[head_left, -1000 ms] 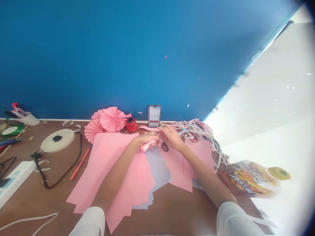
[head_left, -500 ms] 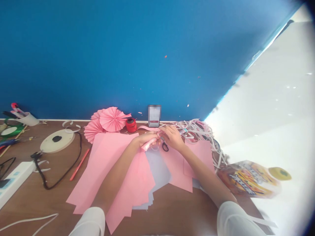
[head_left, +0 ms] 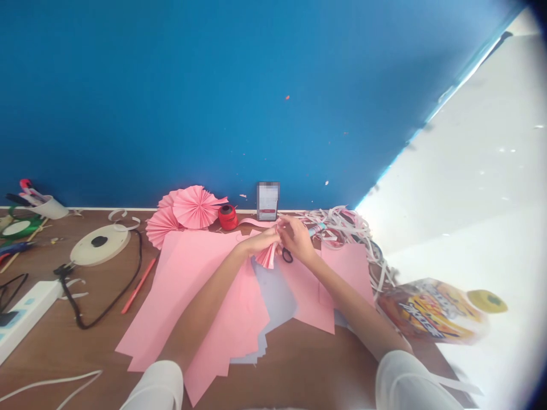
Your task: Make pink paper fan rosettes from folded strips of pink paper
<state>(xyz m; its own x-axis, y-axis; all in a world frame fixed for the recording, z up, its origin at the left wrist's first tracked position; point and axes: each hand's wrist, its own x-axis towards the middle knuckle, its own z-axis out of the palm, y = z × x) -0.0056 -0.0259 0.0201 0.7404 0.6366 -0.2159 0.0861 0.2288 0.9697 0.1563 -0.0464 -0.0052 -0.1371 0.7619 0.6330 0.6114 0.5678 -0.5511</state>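
A pleated strip of pink paper hangs between my hands, its folds fanned out toward me at the lower end. My left hand is closed on its upper part. With fingers bent, my right hand pinches at the same paper's top; the exact fingertip contact is small and partly hidden. Just below the right hand lies a black scissors handle, its blades out of sight. Flat pink sheets and grey-blue sheets spread beneath my forearms.
Finished pink paper rosettes lean at the back, beside a red round container and an upright phone. Paper strips pile up at right, near a large bottle. A red pen, white reel and power strip lie left.
The folded paper has swung from a narrow bundle pointing left to a downward, partly opened fan. My left hand has shifted slightly right, and the right hand's fingers have lifted a little.
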